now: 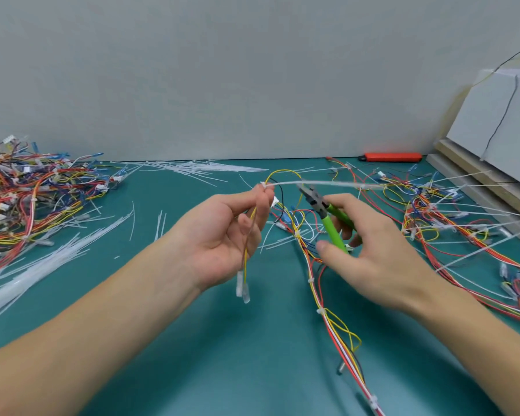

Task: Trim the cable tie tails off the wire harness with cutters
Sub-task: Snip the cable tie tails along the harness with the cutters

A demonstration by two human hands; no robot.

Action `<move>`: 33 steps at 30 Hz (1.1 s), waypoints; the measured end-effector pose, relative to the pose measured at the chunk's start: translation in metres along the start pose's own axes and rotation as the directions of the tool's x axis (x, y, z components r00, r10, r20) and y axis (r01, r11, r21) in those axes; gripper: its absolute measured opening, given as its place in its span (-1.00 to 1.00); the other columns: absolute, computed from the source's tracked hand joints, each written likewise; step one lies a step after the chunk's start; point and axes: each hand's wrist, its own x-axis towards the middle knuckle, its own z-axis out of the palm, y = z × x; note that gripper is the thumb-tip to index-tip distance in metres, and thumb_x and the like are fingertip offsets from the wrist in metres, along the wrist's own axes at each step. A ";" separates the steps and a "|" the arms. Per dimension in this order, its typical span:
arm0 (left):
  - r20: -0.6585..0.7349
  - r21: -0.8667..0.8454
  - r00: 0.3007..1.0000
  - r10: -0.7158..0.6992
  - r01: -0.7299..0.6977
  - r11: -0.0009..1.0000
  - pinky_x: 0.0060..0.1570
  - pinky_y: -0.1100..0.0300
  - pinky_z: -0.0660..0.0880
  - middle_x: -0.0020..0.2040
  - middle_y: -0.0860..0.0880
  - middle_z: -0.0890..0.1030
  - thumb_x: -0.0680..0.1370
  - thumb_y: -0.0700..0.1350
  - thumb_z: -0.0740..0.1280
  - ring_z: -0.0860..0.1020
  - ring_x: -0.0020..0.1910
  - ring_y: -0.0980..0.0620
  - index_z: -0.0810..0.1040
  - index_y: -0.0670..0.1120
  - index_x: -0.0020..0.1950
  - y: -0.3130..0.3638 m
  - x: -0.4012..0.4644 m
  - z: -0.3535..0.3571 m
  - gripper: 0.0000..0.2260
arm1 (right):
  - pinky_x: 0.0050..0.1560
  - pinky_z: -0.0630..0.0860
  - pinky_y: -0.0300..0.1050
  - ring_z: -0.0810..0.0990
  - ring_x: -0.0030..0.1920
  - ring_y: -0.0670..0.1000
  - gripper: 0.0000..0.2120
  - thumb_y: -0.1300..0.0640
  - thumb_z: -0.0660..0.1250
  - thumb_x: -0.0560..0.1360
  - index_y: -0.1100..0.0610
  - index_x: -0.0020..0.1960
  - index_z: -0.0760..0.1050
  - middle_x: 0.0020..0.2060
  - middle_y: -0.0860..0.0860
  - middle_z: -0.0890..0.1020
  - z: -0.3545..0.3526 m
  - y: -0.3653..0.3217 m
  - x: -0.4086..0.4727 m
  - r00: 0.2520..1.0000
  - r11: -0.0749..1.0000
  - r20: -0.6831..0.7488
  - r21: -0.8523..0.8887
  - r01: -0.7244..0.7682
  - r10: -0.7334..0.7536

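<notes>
1. Wire harness (321,283) spread over the green mat (210,340), running from the lower right edge up toward the middle, with 1 branch lifted clear of the mat.
2. Lifted branch pinched near its top by the left hand (222,235), palm turned up, thumb and fingertips closed on the yellow and dark wires just below a white tie head.
3. Clear plug ends of that branch dangling under the left palm, above the mat.
4. Long white tie tail (327,184) sticking out from the pinched spot, reaching rightward, slightly blurred.
5. Cutters (327,214) with green handles gripped in the right hand (370,250), fingers curled round both handles, thumb on the near handle.
6. Cutter nose just under the tail, close to it; contact too blurred to tell, and jaw opening cannot be told.
7. Several more white ties spaced along the harness trunk lying on the mat.
8. Right of the hands, a loose spread of other harnesses (463,223) with long uncut tails pointing many ways.
9. Far left, a dense pile of harnesses (27,199), red, yellow, blue and orange.
10. Cut-off tails (198,168) scattered along the back of the mat, and a thicker heap at the lower left.
11. Orange tool (392,157) lying against the grey wall (222,70) at the back right.
12. White slanted board (499,115) on a wooden base at the far right, a dark wire hanging over it.
</notes>
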 end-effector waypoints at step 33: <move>0.113 0.300 0.984 -0.139 0.099 0.949 -0.31 0.18 0.63 -0.16 0.03 0.72 0.33 -0.13 0.52 0.72 -0.14 0.03 0.75 -0.06 -0.14 -0.023 0.011 -0.016 -0.87 | 0.06 0.29 -0.48 0.47 0.02 -0.23 -0.53 0.08 0.45 0.37 0.01 0.28 0.55 -0.04 -0.31 0.51 0.005 0.008 -0.004 0.982 0.979 0.021 -0.075 0.190 -0.189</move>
